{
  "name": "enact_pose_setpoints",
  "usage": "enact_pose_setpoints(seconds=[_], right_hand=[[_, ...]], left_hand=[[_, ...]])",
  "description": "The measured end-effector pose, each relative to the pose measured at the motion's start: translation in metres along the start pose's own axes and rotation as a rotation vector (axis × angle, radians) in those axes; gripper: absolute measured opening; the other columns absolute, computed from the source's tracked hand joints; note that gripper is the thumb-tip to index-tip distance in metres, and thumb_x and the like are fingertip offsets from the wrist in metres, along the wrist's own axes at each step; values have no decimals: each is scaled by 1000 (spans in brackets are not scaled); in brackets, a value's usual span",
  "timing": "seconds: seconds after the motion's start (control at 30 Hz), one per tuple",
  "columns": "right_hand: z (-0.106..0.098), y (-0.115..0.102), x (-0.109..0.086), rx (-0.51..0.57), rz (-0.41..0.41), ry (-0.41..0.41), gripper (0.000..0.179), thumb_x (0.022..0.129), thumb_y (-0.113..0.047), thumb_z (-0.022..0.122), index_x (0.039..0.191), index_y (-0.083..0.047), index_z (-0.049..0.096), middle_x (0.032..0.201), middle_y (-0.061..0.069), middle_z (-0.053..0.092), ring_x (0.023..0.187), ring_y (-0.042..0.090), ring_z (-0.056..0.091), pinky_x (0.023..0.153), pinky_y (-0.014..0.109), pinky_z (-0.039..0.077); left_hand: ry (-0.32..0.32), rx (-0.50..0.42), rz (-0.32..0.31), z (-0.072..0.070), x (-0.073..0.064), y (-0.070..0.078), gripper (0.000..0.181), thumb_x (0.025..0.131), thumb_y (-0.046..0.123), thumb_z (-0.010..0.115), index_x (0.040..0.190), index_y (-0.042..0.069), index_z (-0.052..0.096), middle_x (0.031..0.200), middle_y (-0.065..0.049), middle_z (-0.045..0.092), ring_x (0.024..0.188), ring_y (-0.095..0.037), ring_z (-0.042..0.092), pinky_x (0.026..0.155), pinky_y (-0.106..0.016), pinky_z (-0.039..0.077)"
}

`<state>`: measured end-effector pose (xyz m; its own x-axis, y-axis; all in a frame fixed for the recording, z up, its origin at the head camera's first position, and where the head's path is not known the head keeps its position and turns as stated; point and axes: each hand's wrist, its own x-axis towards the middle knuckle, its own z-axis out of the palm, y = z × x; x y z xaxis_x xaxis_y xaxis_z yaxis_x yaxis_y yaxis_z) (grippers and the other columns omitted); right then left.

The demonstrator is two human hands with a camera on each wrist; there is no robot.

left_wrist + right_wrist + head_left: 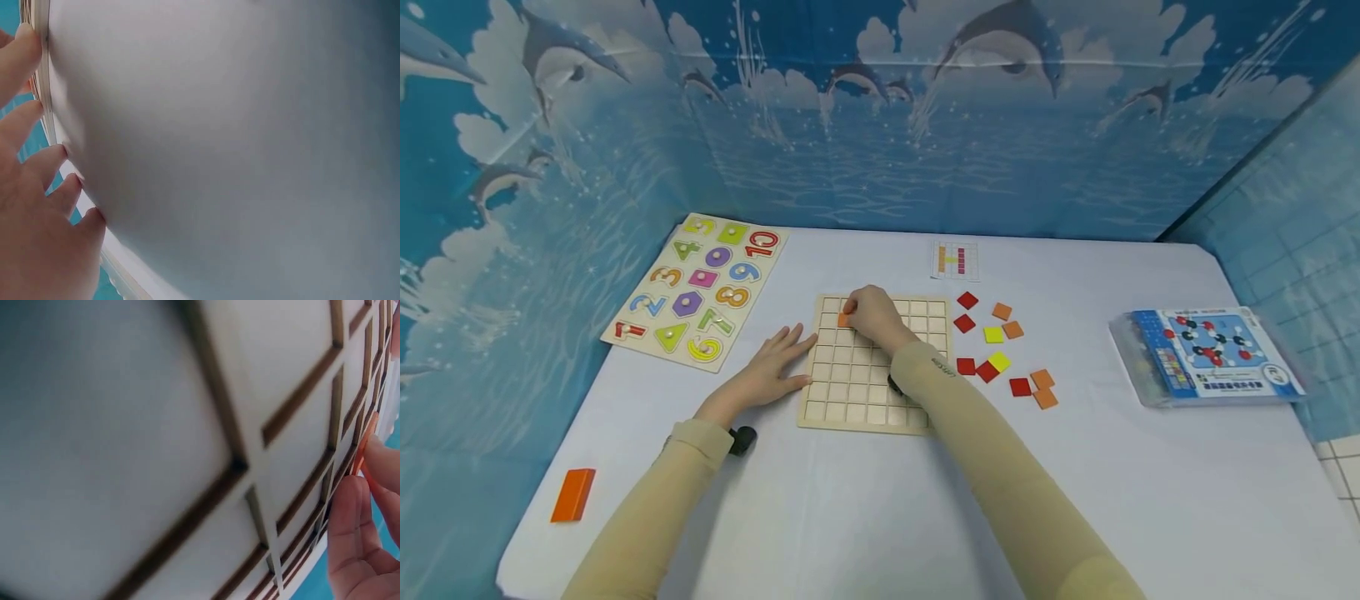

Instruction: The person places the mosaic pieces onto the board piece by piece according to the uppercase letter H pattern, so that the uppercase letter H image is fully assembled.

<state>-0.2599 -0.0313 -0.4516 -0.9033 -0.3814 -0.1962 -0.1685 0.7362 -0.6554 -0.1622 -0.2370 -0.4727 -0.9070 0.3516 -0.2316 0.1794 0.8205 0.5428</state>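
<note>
Pinching one thin, flat orange tile [844, 320] at its fingertips, the right hand [876, 317] reaches across the pale wooden grid board [835, 412], so the tile is just left of the hand, over the board's upper-left part. Plain orange and square-edged, the tile shows nearly edge-on from the right wrist. Fingers spread, the left hand [763, 371] touches the board's left edge. Right of the board lie eleven loose tiles: five red tiles [964, 323], four other orange tiles [1012, 329] and two yellow tiles [993, 334].
</note>
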Motion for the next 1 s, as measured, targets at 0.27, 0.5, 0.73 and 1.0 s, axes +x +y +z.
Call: enact_pose_setpoints(seconds=[0.27, 0.5, 0.73, 1.0], right_hand=[[-16, 7, -14, 87, -49, -32, 25, 95, -14, 65, 117, -3, 69, 118, 13, 68, 107, 28, 63, 91, 39, 55], [-58, 33, -38, 204, -19, 10, 29, 97, -23, 63, 121, -8, 68, 119, 10, 68, 106, 26, 64, 90, 40, 54], [-94, 83, -67, 205, 103, 89, 34, 98, -25, 61, 128, -10, 64, 128, 12, 64, 114, 29, 60, 93, 43, 53], [-125, 140, -99, 226, 254, 176, 38, 98, -28, 61, 131, -10, 60, 124, 16, 64, 105, 33, 62, 89, 44, 55]], left_hand=[[4, -11, -8, 2, 0, 0, 71, 95, 26, 65, 155, 12, 30, 165, -19, 10, 152, -42, 1, 123, -59, 2], [9, 1, 11, 3, 1, -3, 72, 95, 27, 64, 156, 11, 29, 165, -20, 10, 152, -42, 2, 123, -59, 2], [5, 2, 19, 7, 1, -6, 72, 95, 26, 64, 156, 12, 28, 165, -20, 10, 152, -42, 1, 123, -59, 1], [4, 5, 10, 3, 0, -2, 72, 95, 27, 64, 156, 11, 29, 165, -20, 10, 152, -43, 2, 122, -60, 2]])
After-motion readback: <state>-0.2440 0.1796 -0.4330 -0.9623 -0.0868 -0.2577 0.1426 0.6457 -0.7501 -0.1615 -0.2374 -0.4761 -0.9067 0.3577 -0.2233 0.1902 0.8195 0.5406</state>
